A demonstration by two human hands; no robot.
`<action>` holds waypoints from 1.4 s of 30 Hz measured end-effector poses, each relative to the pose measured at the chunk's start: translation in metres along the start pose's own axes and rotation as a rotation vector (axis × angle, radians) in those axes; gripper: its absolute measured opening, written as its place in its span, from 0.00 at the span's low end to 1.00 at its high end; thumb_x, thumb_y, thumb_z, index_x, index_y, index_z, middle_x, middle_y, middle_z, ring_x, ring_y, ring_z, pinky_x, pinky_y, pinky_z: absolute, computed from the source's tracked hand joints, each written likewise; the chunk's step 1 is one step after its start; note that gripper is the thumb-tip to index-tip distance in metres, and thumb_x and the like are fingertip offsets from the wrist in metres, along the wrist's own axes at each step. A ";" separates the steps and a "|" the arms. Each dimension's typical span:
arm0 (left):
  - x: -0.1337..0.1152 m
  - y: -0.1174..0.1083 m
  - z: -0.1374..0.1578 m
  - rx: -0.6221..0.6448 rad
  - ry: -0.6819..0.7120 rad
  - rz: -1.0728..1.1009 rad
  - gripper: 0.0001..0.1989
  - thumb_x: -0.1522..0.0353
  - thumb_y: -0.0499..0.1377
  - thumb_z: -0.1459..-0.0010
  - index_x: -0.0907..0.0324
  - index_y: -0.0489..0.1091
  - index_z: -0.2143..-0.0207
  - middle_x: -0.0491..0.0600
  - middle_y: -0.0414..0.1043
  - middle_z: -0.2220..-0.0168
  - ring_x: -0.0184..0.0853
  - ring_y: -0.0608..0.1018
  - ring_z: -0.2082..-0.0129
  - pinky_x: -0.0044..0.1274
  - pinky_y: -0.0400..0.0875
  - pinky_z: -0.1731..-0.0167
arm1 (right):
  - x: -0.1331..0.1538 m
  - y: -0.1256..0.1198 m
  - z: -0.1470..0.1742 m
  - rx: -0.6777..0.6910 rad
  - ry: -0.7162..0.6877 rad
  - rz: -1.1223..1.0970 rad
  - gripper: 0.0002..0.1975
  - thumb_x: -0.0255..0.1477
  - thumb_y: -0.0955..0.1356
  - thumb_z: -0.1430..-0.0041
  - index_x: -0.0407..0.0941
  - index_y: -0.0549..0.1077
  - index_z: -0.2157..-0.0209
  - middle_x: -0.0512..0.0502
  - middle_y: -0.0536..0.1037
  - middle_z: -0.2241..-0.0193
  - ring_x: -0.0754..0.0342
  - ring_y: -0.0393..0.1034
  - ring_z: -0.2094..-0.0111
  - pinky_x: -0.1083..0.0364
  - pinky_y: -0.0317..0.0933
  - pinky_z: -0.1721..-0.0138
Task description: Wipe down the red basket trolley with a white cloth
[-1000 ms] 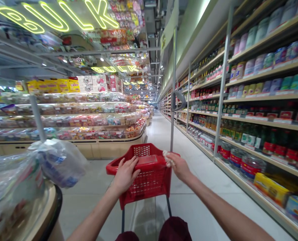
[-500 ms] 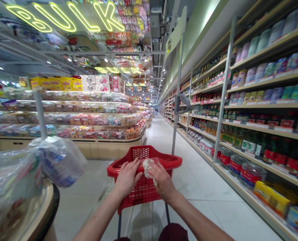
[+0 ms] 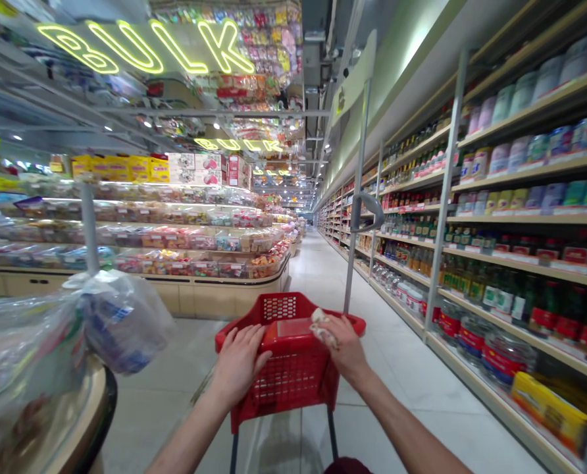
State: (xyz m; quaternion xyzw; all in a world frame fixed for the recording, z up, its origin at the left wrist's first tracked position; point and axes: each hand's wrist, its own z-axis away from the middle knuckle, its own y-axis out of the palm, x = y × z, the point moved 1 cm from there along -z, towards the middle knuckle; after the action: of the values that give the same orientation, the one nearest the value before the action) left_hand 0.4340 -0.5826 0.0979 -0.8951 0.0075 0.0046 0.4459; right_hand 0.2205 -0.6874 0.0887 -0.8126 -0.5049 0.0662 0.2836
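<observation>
A red plastic shopping cart (image 3: pixel 283 388) stands right in front of me, its handle bar (image 3: pixel 289 330) facing me. My left hand (image 3: pixel 238 361) lies over the left part of that handle, fingers bent over the bar and thumb along the near side. A crumpled white cloth (image 3: pixel 322 326) is bunched in the fingers of my right hand (image 3: pixel 347 349). This hand presses the cloth on the right part of the handle, near the corner. Between both hands a flat panel on the bar is uncovered. The palm sides of both hands are hidden.
Shelves (image 3: pixel 515 266) of bottles, cans and jars run along the right. At left are a rounded counter (image 3: pixel 93 415) and a hanging plastic bag (image 3: pixel 128 322). Bulk packaged-goods displays (image 3: pixel 195 234) stand beyond. A grey pole (image 3: pixel 355 257) rises behind the cart, and a tiled aisle (image 3: pixel 313 253) leads away.
My right hand has slid the cloth rightward along the handle, from the middle to near the right corner. My left hand has shifted slightly left, uncovering the middle panel.
</observation>
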 end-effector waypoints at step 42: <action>-0.043 -0.021 -0.003 0.124 -0.177 -0.062 0.16 0.56 0.52 0.48 0.59 0.68 0.66 0.51 0.73 0.65 0.39 0.72 0.61 0.29 0.58 0.59 | -0.009 0.007 0.009 -0.149 -0.019 0.009 0.12 0.26 0.57 0.44 0.45 0.70 0.64 0.43 0.73 0.58 0.51 0.62 0.51 0.46 0.51 0.48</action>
State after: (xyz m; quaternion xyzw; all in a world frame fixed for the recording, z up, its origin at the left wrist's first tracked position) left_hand 0.3910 -0.5715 0.1170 -0.8616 -0.0592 0.0693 0.4993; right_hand 0.2184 -0.6939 0.0759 -0.8331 -0.5073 0.0376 0.2173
